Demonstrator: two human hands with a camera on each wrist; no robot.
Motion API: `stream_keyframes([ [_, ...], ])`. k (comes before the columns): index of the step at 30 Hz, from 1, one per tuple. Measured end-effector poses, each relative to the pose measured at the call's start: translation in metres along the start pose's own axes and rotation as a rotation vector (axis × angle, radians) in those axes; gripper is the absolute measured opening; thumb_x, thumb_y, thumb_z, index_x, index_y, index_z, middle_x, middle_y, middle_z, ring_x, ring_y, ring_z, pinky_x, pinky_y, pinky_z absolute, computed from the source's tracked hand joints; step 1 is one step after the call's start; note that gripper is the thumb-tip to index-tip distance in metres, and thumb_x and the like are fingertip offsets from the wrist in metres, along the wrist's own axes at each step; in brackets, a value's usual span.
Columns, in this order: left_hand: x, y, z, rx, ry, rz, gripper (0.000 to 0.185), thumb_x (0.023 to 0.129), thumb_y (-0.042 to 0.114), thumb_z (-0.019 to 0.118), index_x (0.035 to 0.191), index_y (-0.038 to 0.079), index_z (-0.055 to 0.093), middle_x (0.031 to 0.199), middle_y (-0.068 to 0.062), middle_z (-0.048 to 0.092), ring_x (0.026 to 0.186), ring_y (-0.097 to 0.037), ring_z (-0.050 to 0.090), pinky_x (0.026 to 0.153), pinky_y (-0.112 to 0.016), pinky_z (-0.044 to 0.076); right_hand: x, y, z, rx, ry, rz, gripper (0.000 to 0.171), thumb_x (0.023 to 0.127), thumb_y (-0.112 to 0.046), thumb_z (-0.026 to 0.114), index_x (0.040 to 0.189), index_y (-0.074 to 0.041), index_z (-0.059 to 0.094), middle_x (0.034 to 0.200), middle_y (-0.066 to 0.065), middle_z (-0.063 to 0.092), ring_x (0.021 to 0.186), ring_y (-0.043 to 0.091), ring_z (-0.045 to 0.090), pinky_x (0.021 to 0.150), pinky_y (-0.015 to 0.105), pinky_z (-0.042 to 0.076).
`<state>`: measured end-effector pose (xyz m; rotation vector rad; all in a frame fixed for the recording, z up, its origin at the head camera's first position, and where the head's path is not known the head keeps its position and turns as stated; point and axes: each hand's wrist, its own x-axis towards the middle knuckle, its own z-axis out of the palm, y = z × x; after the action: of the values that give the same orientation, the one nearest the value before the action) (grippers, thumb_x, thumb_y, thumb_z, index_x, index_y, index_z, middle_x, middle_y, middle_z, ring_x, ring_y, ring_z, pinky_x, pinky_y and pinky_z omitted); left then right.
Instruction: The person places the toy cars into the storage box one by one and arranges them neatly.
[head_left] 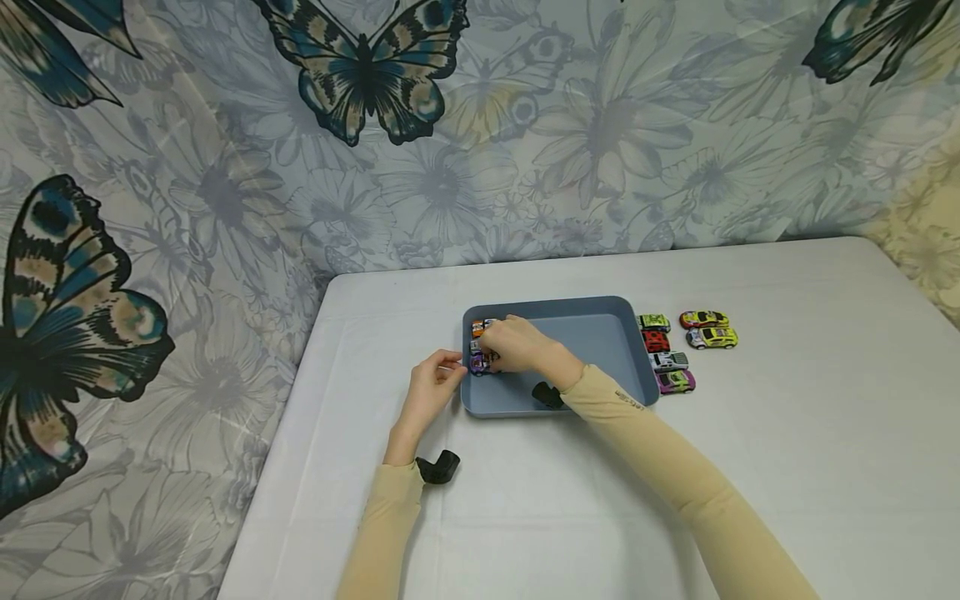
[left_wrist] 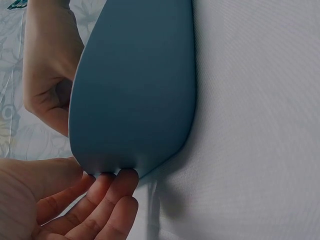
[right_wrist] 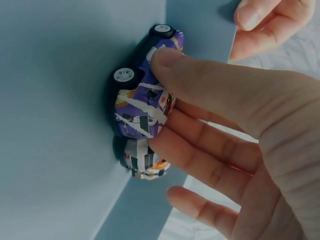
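Note:
A blue-grey tray (head_left: 600, 337) lies on the white table. Inside its left end my right hand (head_left: 495, 354) pinches a purple toy car (head_left: 481, 363) between thumb and fingers; up close the purple car (right_wrist: 142, 105) stands on its wheels against the tray floor (right_wrist: 50, 125). A white and orange car (right_wrist: 145, 162) sits right behind it, and an orange car (head_left: 482, 326) lies at the tray's far left corner. My left hand (head_left: 455, 367) holds the tray's left rim, fingertips (left_wrist: 120, 182) against the tray's outer wall (left_wrist: 135, 90).
Several toy cars stand in rows on the table right of the tray: green (head_left: 654, 322), red (head_left: 656, 341), silver (head_left: 668, 360), magenta (head_left: 675, 381), and two yellow ones (head_left: 708, 329). A butterfly-print curtain (head_left: 225, 208) hangs behind and left of the table.

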<state>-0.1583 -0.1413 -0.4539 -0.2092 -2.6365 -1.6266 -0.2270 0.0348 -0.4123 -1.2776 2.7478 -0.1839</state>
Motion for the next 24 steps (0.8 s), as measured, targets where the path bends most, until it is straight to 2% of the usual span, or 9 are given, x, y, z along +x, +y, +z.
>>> stream_keyframes([
  [10, 0.001, 0.001, 0.0, 0.0, -0.002, -0.02, 0.021, 0.087, 0.005, 0.063, 0.107, -0.004, 0.062, 0.09, -0.013, 0.064, 0.076, -0.021, 0.063, 0.059, -0.023, 0.048, -0.002, 0.0, -0.001, -0.007, 0.013, 0.0, 0.019, 0.072, -0.025, 0.081, 0.081, -0.014, 0.067, 0.08, -0.003, 0.065, 0.076, 0.013, 0.057, 0.069, 0.035, 0.04],
  [17, 0.001, 0.001, 0.002, -0.012, -0.002, -0.034, 0.02, 0.088, 0.005, 0.063, 0.106, -0.004, 0.062, 0.091, -0.013, 0.063, 0.076, -0.021, 0.063, 0.059, -0.023, 0.048, -0.015, 0.002, -0.013, 0.002, 0.049, -0.003, 0.023, 0.077, -0.021, 0.076, 0.097, -0.01, 0.07, 0.095, 0.003, 0.067, 0.088, 0.018, 0.061, 0.082, 0.043, 0.045],
  [20, 0.001, 0.001, 0.003, -0.019, 0.003, -0.041, 0.02, 0.088, 0.005, 0.063, 0.106, -0.004, 0.062, 0.091, -0.014, 0.064, 0.075, -0.021, 0.063, 0.059, -0.023, 0.048, -0.022, 0.005, -0.021, 0.014, 0.09, -0.015, 0.023, 0.079, -0.018, 0.074, 0.099, -0.008, 0.07, 0.095, 0.005, 0.066, 0.088, 0.02, 0.062, 0.088, 0.049, 0.044],
  [24, 0.0, 0.001, 0.002, -0.023, 0.009, -0.048, 0.021, 0.087, 0.004, 0.064, 0.106, -0.005, 0.062, 0.091, -0.014, 0.064, 0.076, -0.022, 0.063, 0.059, -0.022, 0.048, -0.036, 0.011, -0.032, 0.037, 0.163, -0.023, 0.023, 0.08, -0.016, 0.074, 0.101, -0.007, 0.07, 0.097, 0.005, 0.066, 0.09, 0.02, 0.062, 0.088, 0.05, 0.043],
])
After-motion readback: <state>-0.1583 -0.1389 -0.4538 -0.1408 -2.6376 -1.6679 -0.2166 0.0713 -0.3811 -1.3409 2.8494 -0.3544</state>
